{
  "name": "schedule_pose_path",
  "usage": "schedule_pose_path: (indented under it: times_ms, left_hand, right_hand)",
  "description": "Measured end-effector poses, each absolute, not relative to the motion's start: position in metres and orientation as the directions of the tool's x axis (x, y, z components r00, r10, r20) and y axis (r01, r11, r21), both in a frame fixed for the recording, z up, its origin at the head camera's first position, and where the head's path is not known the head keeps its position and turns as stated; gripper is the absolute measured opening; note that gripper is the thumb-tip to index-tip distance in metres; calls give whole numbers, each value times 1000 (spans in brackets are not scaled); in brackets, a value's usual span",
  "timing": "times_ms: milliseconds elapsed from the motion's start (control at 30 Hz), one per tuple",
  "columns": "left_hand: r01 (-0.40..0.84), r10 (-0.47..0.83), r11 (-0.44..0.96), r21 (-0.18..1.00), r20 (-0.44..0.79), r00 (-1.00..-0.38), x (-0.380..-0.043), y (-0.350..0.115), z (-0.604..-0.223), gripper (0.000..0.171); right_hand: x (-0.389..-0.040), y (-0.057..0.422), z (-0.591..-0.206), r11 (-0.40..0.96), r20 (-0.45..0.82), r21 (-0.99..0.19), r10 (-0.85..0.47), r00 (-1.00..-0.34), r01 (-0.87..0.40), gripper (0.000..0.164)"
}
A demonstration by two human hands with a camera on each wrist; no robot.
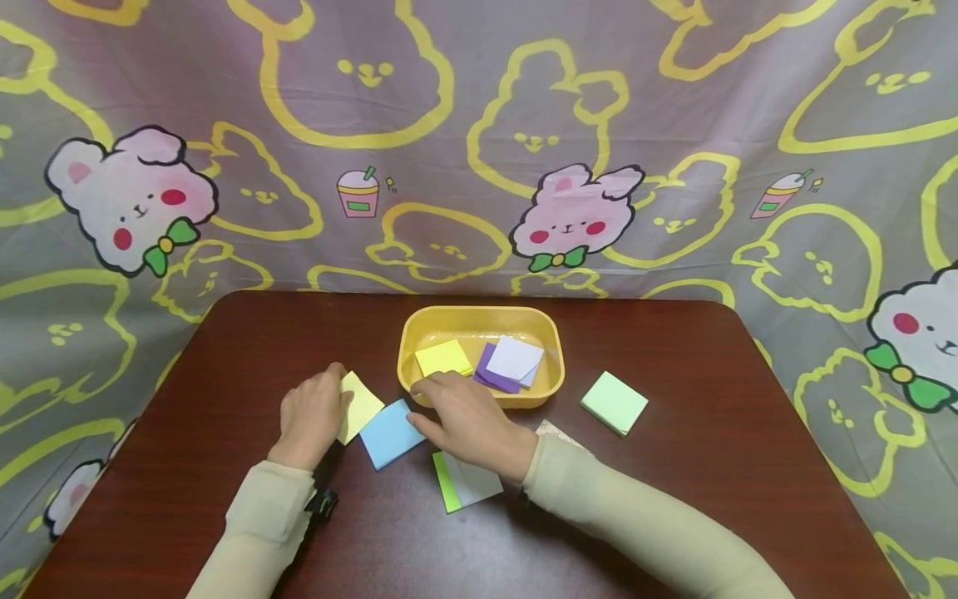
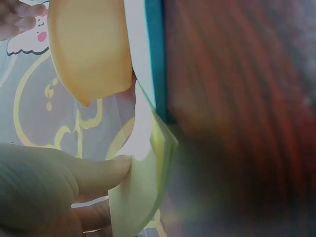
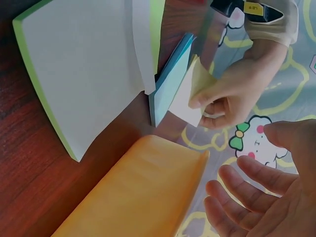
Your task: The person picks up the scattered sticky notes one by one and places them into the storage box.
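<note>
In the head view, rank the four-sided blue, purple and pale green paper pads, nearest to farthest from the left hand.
1. Blue pad, just right of the left hand
2. Purple pad, inside the yellow oblong tray
3. Pale green pad, right of the tray

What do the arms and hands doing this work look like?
The left hand and right hand are bare, without gloves. The left sleeve and right sleeve are long, plain and pale cream. A black gadget with a small yellow label shows by the left sleeve.
</note>
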State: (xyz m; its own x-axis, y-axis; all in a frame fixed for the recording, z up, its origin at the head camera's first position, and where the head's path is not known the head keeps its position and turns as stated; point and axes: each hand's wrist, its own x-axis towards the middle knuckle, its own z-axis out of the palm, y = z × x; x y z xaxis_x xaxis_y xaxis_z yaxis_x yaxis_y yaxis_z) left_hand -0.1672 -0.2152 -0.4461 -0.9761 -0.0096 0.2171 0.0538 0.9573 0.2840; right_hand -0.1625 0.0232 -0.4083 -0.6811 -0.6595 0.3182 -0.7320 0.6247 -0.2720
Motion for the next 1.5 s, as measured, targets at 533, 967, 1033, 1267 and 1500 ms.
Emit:
schedule_pose_path:
  times_ms: [533, 967, 1033, 1267, 1500]
  left_hand:
    - [131, 40, 955, 266, 321, -946, -169, -203, -423, 16]
    - [118, 23, 952, 282, 319, -947, -171, -204, -409, 15]
    - [117, 23, 952, 282, 315, -949, -171, -204, -407, 15]
    - [121, 29, 950, 289, 304, -952, -169, -203, -401, 16]
    - [128, 30, 949, 287, 321, -947, -169, -201, -398, 16]
  right_hand:
    - [-167, 21, -407, 638, 306, -268, -654, -691, -722, 38]
    - [-170, 19, -405, 645, 312, -253, -651, -692, -721, 37]
    - [-170, 18, -404, 639, 313, -257, -655, -688, -725, 36]
    - [-172, 16, -402, 626, 312, -267, -663, -680, -733, 35]
    - [-175, 15, -399, 626, 309, -257, -668, -677, -736, 35]
